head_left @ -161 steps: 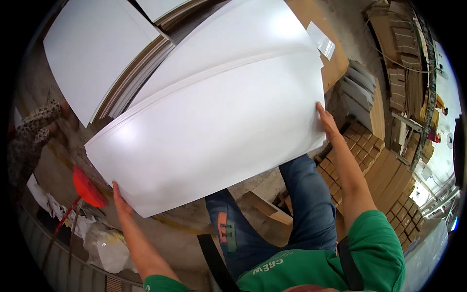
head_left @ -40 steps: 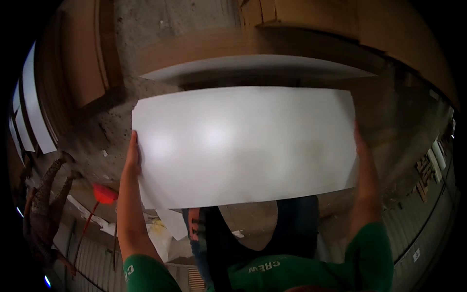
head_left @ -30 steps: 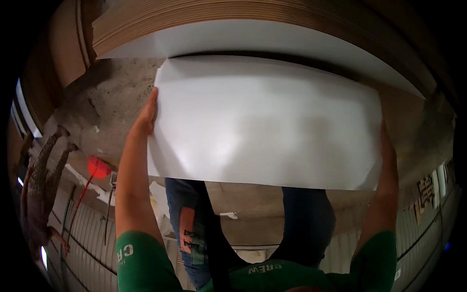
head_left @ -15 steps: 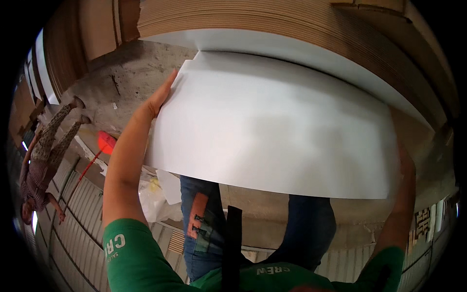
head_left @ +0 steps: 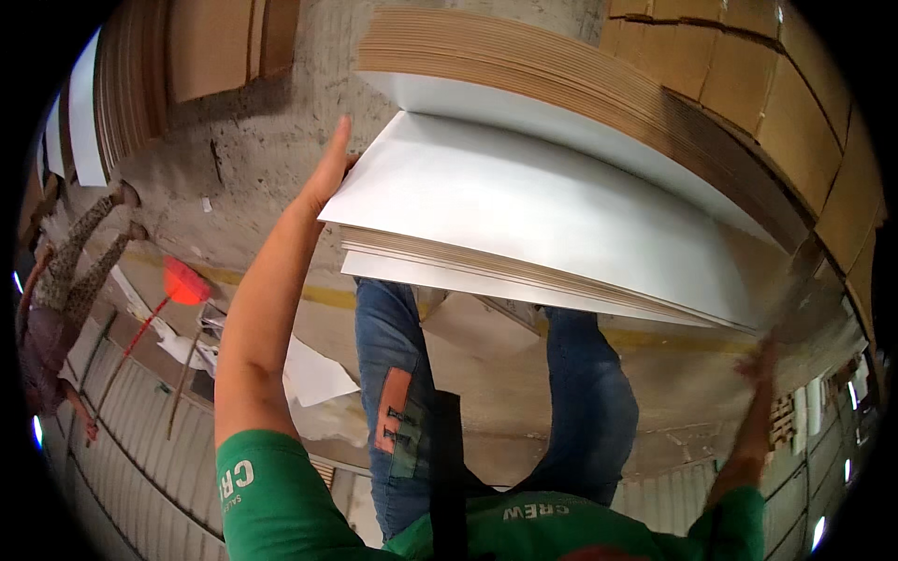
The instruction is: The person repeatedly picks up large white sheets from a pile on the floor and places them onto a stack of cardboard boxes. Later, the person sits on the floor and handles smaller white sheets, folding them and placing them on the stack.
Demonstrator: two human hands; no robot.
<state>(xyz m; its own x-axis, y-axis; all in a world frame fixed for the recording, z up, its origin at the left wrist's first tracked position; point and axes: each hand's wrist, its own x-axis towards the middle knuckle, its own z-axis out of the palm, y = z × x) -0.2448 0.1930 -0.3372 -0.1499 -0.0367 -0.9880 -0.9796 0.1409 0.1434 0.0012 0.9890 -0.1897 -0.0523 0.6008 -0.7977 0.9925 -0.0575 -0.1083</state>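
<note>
A thick stack of brown cardboard sheets (head_left: pixel 505 47) with a white inner face leans at the far side. In front of it lies a white-faced board (head_left: pixel 524 196), tilted toward me, over several layered sheets (head_left: pixel 449 266) whose brown edges show at the near side. My left hand (head_left: pixel 329 176) is at the board's left edge, a finger stretched upward and the palm side against the edge; other fingers are partly hidden. Near the board's right corner my right hand (head_left: pixel 762 363) looks apart from it, smeared by motion, so its fingers cannot be made out.
Brown cardboard stacks (head_left: pixel 786 103) stand at the far right, and more (head_left: pixel 131 84) at the far left. On the left, a person (head_left: pixel 70 290) stands by a red broom (head_left: pixel 187 280). White scraps (head_left: pixel 313 369) lie on the concrete floor beside my legs (head_left: pixel 393 374).
The white board has tipped away from me and several layered edges now show beneath it. My right hand has come down from the board's right side. The view has shifted.
</note>
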